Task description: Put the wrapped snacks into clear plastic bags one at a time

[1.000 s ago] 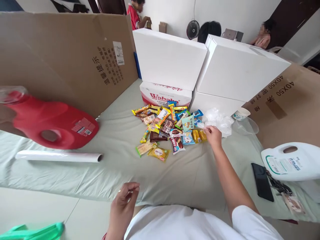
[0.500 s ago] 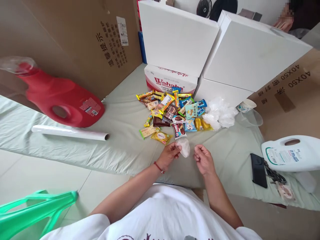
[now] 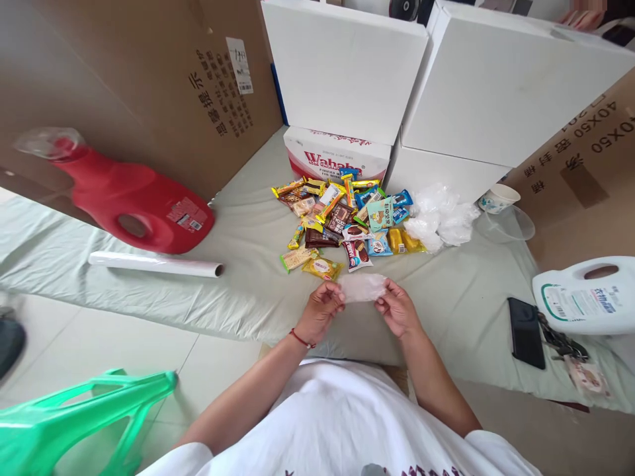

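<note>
A small translucent plastic bag (image 3: 362,288) is stretched sideways between my two hands, just above the cloth-covered table. My left hand (image 3: 321,311) pinches its left end, and my right hand (image 3: 398,309) grips the right end. Just beyond the bag lies a heap of wrapped snacks (image 3: 341,215), with a yellow packet (image 3: 322,268) and a maroon-and-white packet (image 3: 357,254) closest to my fingers. Crumpled clear plastic bags (image 3: 441,215) are piled to the right of the snacks.
White boxes (image 3: 342,73) and a Wahaha carton (image 3: 337,155) stand behind the snacks. At left are a red jug (image 3: 143,198), a white roll (image 3: 156,264) and a green stool (image 3: 89,416). On the right lie a white bottle (image 3: 585,297), a phone (image 3: 526,334) and a paper cup (image 3: 499,198).
My right hand has taken hold of the bag's other end, and the bunched bag is now drawn out wide. The view has shifted slightly.
</note>
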`<state>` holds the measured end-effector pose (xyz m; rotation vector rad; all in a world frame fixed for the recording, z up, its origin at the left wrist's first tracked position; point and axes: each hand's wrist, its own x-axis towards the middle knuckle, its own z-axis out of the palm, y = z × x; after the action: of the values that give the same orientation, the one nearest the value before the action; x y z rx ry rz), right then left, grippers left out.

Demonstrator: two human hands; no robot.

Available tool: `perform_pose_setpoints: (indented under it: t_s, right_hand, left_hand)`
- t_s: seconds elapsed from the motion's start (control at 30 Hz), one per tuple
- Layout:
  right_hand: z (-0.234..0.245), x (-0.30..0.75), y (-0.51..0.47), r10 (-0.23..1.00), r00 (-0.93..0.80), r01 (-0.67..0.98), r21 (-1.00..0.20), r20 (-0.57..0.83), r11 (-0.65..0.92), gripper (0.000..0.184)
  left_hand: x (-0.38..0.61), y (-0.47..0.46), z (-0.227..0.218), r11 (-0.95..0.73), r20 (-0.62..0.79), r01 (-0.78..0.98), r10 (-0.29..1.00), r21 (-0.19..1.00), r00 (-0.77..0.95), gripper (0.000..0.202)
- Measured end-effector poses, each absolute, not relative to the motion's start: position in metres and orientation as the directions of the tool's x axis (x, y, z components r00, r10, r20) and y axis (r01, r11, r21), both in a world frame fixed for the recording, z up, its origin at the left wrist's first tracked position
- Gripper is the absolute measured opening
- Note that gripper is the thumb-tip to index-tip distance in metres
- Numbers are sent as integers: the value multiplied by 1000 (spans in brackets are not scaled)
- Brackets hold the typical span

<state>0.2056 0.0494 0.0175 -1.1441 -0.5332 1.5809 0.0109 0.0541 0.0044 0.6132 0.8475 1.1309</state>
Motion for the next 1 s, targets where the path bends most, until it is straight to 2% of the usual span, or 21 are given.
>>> perform_pose_setpoints:
  t_s: [0.07,0.17,0.23,0.3,0.37,0.47,0.53,0.6,0.73,0.77,0.83,0.9,1.0]
  right_hand:
    - [16,218,48,908,43,-517,-787,-416,-336,48]
    - [13,226,42,913,50,-454,-824,-404,-340,46]
    - [11,224,36,933,136,-351,-897,-334,-270,43]
    - [10,219,31,949,237,-180,-970,-206,-166,38]
    - [12,214,27,967,245,15,-997,-75,-81,32]
    - [14,206,22,990,125,225,-974,66,37,24]
    - [11,201,20,989,85,292,-952,119,89,22]
    - [4,199,17,985,155,267,-963,81,37,23]
    - [-7,205,9,928,332,74,-977,-166,-201,39]
    - [-6,207,7,916,367,91,-973,-164,-211,41]
    - [1,211,5,904,422,204,-965,-65,-165,38]
    - [11,209,7,929,371,293,-949,5,-112,34]
    - [20,195,21,986,140,279,-953,-86,-122,37]
  left_hand:
    - [2,58,4,359,-333,-559,931,747,153,44]
    - [-5,63,2,393,-424,-501,904,771,56,51]
    - [-3,62,1,388,-462,-445,885,807,-66,54]
    - [2,59,4,393,-481,-412,867,822,-132,53]
    - [8,55,10,484,-532,-386,847,785,-18,53]
    - [17,53,22,643,-595,-336,765,688,246,59]
    - [22,57,24,657,-598,-358,753,663,275,54]
    - [23,62,21,623,-591,-409,776,666,220,50]
    - [20,64,8,553,-564,-478,814,683,136,48]
    - [19,62,6,540,-554,-481,822,690,129,46]
    - [19,58,4,497,-509,-457,854,737,108,40]
    - [19,53,5,414,-413,-386,906,824,91,31]
    - [21,46,8,300,-269,-296,953,907,142,23]
